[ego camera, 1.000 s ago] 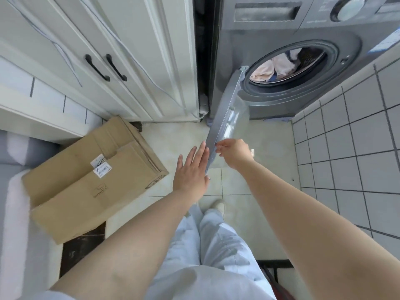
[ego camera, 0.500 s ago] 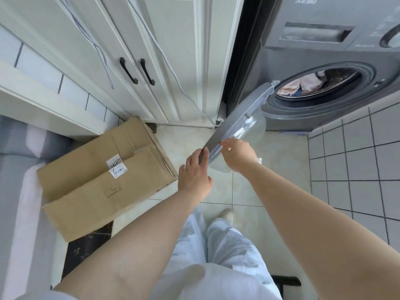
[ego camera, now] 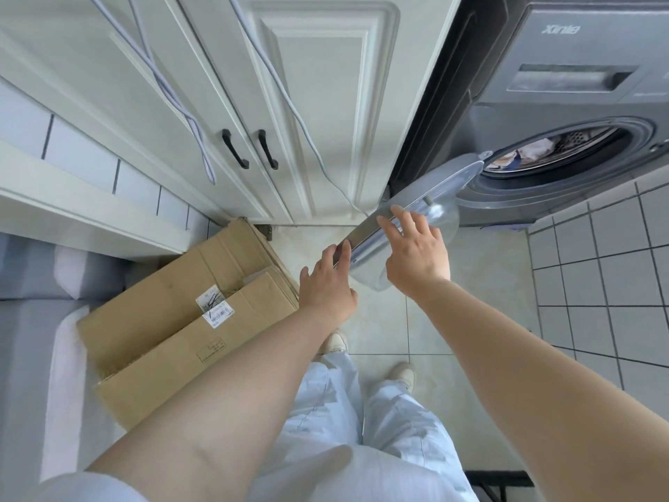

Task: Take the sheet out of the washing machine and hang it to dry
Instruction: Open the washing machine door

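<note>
White panelled cabinet (ego camera: 325, 103) — fills the upper left and centre; two black handles (ego camera: 249, 150) side by side, pale cables (ego camera: 173, 88) hanging across its front.

Grey front-loading washing machine (ego camera: 564, 103) — upper right, just beside the cabinet; porthole uncovered.

Flattened cardboard boxes (ego camera: 173, 320) — on the floor at left, against the cabinet's base, a white label on top.

Washer door (ego camera: 427, 208) — round, clear-bowled, swung out toward the cabinet, seen nearly edge-on.

Right hand (ego camera: 416, 255) — fingers straight and spread, lying on the door's inner face and rim; grips nothing.

Left hand (ego camera: 325, 280) — fingers extended, tips touching the door's outer edge from the other side; grips nothing.

Sheet (ego camera: 521, 154) — pale fabric, bunched inside the drum together with darker cloth; seen through the porthole, well apart from both hands.

Light shoes (ego camera: 398, 375) — on beige floor tiles below the hands.
</note>
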